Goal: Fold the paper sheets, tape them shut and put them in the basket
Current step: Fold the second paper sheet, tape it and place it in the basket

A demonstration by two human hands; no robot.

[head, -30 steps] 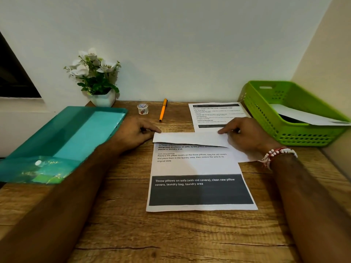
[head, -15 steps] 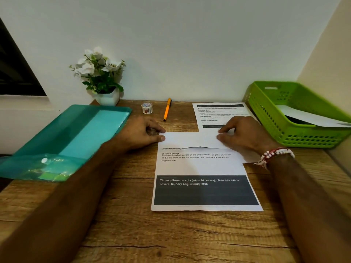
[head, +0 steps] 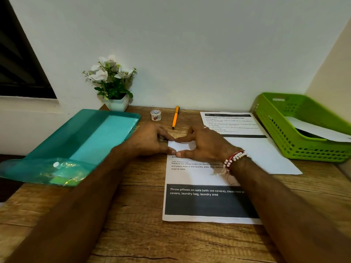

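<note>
Paper sheet [head: 191, 177], long axis pointing away, far end folded back, left hand [head: 150, 142] and right hand [head: 207, 147] pressing crease, fingers straight.

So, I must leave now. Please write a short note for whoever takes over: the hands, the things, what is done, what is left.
Left hand: presses the folded top edge of the near sheet.
Right hand: presses the same flap, beside it.
Second sheet: unfolded, behind. Tape: by the wall. Basket: right, with some paper inside.
Done: first fold begun.
Left: finish folding, tape, basket, then the second sheet.
</note>
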